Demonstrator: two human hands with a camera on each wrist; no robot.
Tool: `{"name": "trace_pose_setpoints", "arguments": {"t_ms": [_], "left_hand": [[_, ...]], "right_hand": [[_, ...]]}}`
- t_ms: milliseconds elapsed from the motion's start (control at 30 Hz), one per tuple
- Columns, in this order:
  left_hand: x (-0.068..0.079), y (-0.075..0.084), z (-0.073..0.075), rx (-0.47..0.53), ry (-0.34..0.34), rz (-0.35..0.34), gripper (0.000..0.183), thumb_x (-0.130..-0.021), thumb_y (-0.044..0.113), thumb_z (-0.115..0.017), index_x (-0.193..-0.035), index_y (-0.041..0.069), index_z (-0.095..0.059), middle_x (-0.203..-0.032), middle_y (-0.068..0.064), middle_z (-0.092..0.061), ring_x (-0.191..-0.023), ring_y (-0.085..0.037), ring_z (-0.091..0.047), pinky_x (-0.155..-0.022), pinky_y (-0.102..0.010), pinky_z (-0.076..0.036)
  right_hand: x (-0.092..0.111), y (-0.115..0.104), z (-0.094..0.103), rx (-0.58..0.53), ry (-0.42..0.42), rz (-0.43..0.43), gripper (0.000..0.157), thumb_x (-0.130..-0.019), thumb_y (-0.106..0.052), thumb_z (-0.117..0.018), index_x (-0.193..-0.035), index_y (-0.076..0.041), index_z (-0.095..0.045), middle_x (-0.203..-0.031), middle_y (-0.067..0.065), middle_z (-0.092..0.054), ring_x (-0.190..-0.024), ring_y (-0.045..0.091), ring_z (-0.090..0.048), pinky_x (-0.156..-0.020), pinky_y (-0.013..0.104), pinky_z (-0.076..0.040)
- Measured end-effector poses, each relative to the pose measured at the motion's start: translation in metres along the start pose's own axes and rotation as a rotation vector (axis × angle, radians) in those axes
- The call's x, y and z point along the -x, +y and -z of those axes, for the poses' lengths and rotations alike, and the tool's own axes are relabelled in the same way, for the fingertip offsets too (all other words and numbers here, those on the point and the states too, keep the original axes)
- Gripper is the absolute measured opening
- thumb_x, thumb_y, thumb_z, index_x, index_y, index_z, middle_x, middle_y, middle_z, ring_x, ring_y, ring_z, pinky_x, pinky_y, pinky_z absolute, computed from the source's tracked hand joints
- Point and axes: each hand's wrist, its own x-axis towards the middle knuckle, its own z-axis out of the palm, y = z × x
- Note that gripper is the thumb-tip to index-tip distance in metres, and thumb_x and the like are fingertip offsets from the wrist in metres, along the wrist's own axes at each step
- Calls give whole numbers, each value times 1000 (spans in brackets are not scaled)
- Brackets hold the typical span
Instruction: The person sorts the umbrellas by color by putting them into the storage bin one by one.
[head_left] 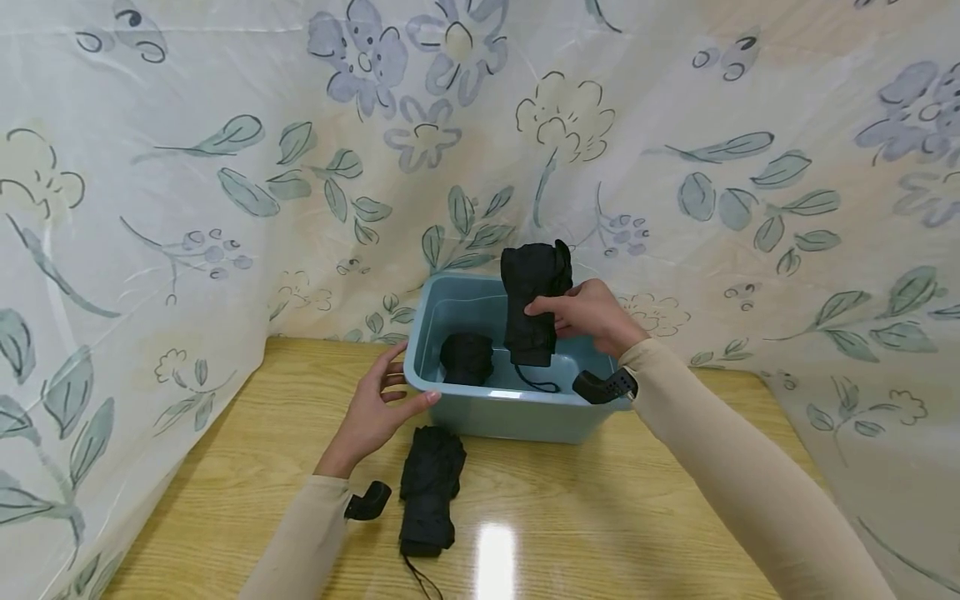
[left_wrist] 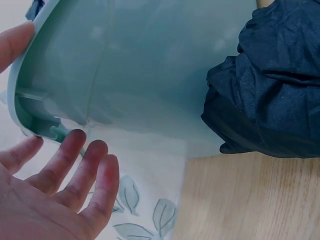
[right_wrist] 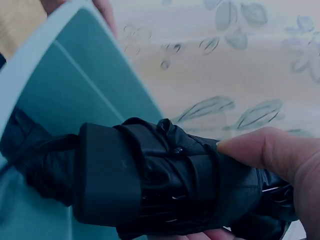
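My right hand [head_left: 592, 312] grips a black folded umbrella [head_left: 531, 304] around its middle, above the blue-grey plastic bin [head_left: 510, 421]. In the right wrist view the thumb presses on the held umbrella [right_wrist: 165, 175], the other fingers mostly hidden beneath it. Its wrist cord dangles from the lower end. Inside the bin's left part lies another black umbrella [head_left: 467, 358]. At the bin's near left corner is my left hand [head_left: 375, 417], fingers spread, with thumb and index finger right at the rim. A third folded black umbrella [head_left: 431, 492] lies on the table in front of the bin.
The bin stands on a wood-grain table [head_left: 300, 400] close to a flower-patterned cloth [head_left: 360, 250] that hangs behind and at both sides. Black wrist camera mounts [head_left: 603, 386] sit on both wrists. A cord [head_left: 420, 575] trails from the umbrella on the table.
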Motion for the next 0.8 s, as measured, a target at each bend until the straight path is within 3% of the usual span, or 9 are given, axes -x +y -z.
{"name": "trace_pose_setpoints", "arguments": {"t_ms": [167, 433, 800], "left_hand": [[0, -1, 0, -4, -2, -14, 79, -82, 17, -73, -146, 10, -28, -129, -24, -48, -114, -36, -49, -93, -58, -39], [-1, 0, 0, 0, -2, -3, 79, -82, 20, -74, -146, 12, -29, -129, -24, -48, -113, -36, -49, -93, -58, -39], [-2, -1, 1, 11, -5, 4, 79, -82, 18, -74, -146, 12, -29, -127, -19, -50, -113, -35, -50, -93, -57, -40]], "right_hand": [[-11, 6, -4, 31, -42, -32, 50, -72, -36, -78, -99, 1, -58, -98, 14, -64, -85, 24, -67, -85, 38, -50], [-27, 16, -10, 129, -78, -108, 58, -70, -36, -78, -110, 0, -54, -102, 15, -64, -77, 24, -69, -82, 39, -52], [-46, 20, -21, 162, -142, -182, 54, -69, -29, -80, -105, 4, -57, -91, 17, -68, -75, 27, -69, -71, 39, -55]]}}
